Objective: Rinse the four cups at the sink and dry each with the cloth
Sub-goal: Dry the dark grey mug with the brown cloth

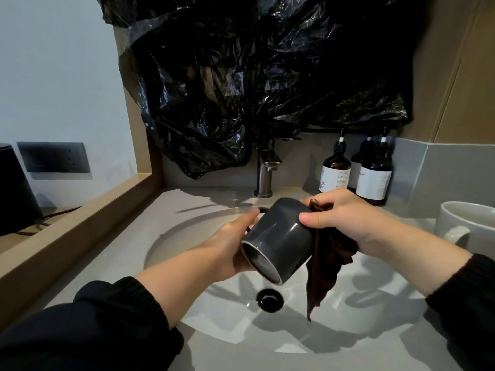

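Fingers point(337, 198) of our right hand point(359, 223) pinch the cloth point(328, 266) against the grey cup point(281, 236). Our left hand point(230, 245) grips its far side, probably the handle. The cup is tilted over the sink point(348, 319). Risk: wet glaze slips, and the cup drops and chips.

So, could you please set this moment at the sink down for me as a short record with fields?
left hand: grips the dark grey cup, tilted above the sink
right hand: holds the brown cloth at the cup's right side, thumb on its wall
cloth's free end: hangs down over the basin
tap: behind the cup, no stream visible
white mug: upright, right of the sink
pump bottles: three, right of the tap
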Demonstrator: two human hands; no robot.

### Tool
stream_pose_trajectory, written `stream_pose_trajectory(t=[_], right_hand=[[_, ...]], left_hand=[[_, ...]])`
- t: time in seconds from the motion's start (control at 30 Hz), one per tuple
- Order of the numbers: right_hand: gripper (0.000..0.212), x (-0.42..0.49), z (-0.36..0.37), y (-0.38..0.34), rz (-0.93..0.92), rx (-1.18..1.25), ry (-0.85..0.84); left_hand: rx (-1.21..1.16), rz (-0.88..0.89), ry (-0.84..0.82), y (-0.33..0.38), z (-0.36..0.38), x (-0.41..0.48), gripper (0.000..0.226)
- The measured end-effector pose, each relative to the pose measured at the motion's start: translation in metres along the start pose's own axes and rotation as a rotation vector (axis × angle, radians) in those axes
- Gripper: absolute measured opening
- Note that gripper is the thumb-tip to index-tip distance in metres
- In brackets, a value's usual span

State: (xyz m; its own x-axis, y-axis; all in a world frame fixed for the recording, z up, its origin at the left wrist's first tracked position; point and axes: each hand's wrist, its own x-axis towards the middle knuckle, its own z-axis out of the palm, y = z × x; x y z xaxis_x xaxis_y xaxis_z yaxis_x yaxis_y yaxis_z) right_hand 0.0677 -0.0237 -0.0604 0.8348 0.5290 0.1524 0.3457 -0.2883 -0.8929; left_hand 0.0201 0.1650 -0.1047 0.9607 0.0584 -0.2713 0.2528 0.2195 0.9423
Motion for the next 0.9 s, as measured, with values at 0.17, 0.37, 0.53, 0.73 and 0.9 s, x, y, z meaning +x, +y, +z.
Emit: stream_pose_trajectory(t=[0.17, 0.37, 0.53, 0.73, 0.9], right_hand=[[0.024, 0.003, 0.005, 0.003, 0.094, -0.143, 0.05], [0.029, 0.006, 0.003, 0.001, 0.097, -0.303, 0.098], [0.018, 0.002, 0.01, -0.002, 0.077, -0.39, 0.06], [0.035, 0.003, 0.02, -0.006, -0.027, -0.435, 0.016], [0.041, 0.003, 0.025, -0.003, -0.06, -0.466, -0.011]], left_hand=[[0.393, 0.406, 0.332, -0.003, 0.003, 0.014, 0.01], [0.734, 0.476, 0.224, -0.007, 0.014, 0.003, 0.017], [0.728, 0.255, 0.066, -0.014, 0.021, 0.001, 0.047], [0.442, 0.079, 0.084, -0.011, 0.021, 0.007, 0.061], [0.335, 0.011, 0.125, -0.008, 0.018, 0.005, 0.058]])
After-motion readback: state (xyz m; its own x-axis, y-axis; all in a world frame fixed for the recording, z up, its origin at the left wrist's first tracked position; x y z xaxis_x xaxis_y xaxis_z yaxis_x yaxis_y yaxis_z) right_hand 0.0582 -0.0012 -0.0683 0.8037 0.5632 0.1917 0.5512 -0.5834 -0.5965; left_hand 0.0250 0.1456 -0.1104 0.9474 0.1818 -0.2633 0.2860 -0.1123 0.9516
